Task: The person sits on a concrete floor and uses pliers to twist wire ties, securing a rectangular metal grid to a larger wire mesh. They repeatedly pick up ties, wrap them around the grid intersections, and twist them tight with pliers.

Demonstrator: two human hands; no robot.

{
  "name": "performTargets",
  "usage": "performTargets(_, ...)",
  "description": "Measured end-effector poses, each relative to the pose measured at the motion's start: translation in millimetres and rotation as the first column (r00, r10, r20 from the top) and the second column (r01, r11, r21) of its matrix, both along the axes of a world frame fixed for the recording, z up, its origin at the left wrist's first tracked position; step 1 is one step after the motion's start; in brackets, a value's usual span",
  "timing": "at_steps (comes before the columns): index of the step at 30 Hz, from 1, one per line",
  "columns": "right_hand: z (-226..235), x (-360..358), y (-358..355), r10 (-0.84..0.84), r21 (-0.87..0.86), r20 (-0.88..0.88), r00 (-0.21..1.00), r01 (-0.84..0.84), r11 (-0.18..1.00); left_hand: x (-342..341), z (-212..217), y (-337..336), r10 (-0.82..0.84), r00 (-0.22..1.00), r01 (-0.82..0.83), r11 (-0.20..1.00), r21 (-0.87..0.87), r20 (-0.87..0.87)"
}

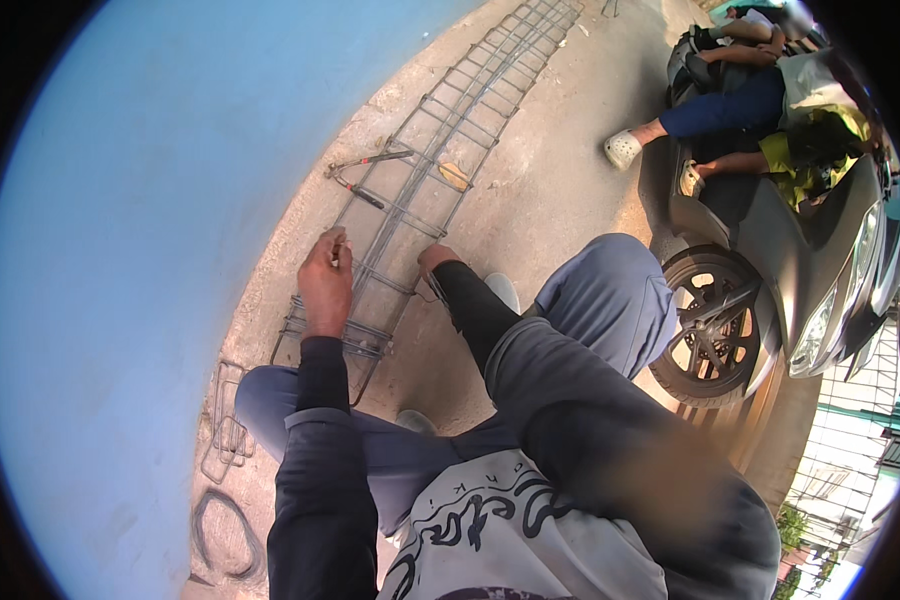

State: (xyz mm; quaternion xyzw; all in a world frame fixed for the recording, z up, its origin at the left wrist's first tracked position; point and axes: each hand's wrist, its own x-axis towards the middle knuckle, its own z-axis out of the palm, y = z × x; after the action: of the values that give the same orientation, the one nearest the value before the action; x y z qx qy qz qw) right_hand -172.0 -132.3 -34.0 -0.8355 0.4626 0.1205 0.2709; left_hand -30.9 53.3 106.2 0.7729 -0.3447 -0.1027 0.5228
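A long reinforcing-steel cage [398, 212] of thin bars and square stirrups lies on the concrete, running from between my knees to the far top. Over its left side, my left hand [325, 285] has its fingers curled together; whatever is in them is too small to make out. My right hand [436, 258] is closed at the cage's right edge, and its fingertips are partly hidden. Thin wire shows beside that wrist. Beyond my left hand, pincers [358, 192] with red and black handles rest spread on the cage's left side.
A yellowish flat piece [454, 176] lies at the cage. Loose stirrups [228, 430] and a wire coil [198, 525] lie at lower left, by a blue wall [150, 250]. At right stands a motorcycle [715, 320], with people [730, 105] seated behind it.
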Motion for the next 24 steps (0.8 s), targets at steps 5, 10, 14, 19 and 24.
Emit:
performTargets(5, 85, 81, -25, -0.709, 0.652, 0.700, 0.091, 0.326, 0.685, 124, 162, 36, 0.466, 0.608, -0.271, 0.883, -0.383, 0.643)
performTargets(10, 201, 118, 5, -0.718, 0.716, 0.696, 0.026, 0.048, 0.696, 196, 209, 72, 0.382, 0.454, -0.180, 0.924, -0.337, 0.805)
performTargets(14, 248, 128, 33, -0.562, 0.613, 0.762, 0.323, -0.080, 0.786, 219, 195, 78, 0.310, 0.445, -0.110, 0.950, -0.292, 0.840)
performTargets(19, 281, 115, 16, -0.530, 0.622, 0.754, 0.388, -0.160, 0.766, 207, 199, 82, 0.293, 0.382, -0.055, 0.954, -0.296, 0.876)
performTargets(24, 320, 136, -9, -0.301, 0.473, 0.718, 0.628, -0.122, 0.873, 237, 180, 80, 0.321, 0.430, -0.041, 0.941, -0.337, 0.844)
